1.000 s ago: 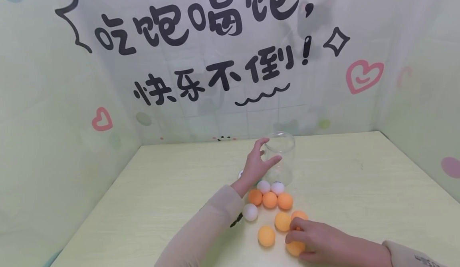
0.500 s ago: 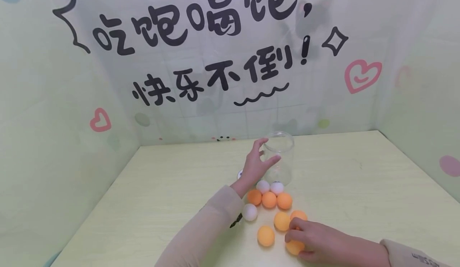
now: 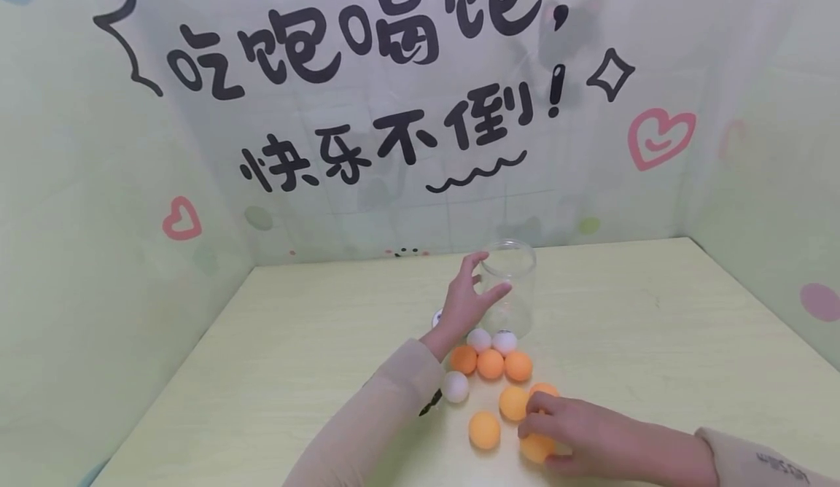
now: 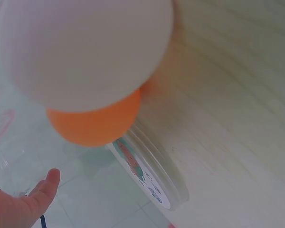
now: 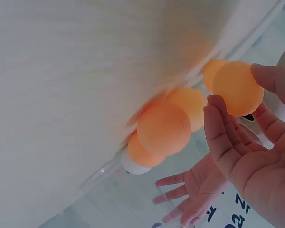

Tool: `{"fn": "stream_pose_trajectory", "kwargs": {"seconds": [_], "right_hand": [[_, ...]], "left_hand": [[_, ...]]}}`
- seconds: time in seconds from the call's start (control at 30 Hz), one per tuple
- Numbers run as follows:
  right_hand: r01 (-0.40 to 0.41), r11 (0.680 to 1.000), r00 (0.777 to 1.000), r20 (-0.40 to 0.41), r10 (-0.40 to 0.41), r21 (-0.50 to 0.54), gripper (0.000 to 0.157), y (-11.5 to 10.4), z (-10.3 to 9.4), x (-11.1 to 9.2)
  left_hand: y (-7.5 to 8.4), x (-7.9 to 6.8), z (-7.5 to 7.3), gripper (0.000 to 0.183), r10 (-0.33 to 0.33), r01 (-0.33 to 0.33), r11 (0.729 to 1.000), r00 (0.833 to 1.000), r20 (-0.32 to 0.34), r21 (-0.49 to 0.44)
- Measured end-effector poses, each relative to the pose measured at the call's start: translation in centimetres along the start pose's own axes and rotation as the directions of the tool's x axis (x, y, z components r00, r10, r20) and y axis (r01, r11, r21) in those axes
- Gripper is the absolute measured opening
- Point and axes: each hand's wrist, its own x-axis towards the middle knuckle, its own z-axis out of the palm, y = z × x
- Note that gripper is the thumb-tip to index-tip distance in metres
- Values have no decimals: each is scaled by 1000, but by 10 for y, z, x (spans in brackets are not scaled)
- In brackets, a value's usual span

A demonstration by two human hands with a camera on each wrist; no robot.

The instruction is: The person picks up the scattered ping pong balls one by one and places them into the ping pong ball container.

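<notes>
- Left hand (image 3: 464,301) is curved round the side of a clear jar (image 3: 520,306), which is stood upright near the back edge of the desk (image 3: 295,341).
- By the right hand (image 3: 590,436), nearer the front edge, a yellow-orange ball (image 5: 237,88) is pinched between thumb and fingers; whether it is lifted cannot be told.
- From this ball, the jar is found toward the back edge and slightly toward the left edge, its long axis vertical, mouth uppermost.
- Between the two, orange balls (image 3: 490,364) and white balls (image 3: 479,340) are clustered just before the jar.
</notes>
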Motion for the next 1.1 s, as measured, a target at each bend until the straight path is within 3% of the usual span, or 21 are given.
{"fn": "stream_pose_trajectory", "kwargs": {"seconds": [0.37, 0.67, 1.1], "right_hand": [[27, 998, 999, -29, -28, -52, 42, 2, -24, 13], [-31, 996, 999, 46, 27, 83, 35, 10, -52, 29], [-158, 987, 985, 69, 156, 28, 29, 20, -99, 62]], "left_hand": [[0, 0, -1, 64, -19, 19, 1000, 1000, 10, -15], [1, 0, -1, 62, -17, 18, 999, 1000, 8, -28], [5, -1, -2, 61, -43, 43, 997, 999, 7, -70]]}}
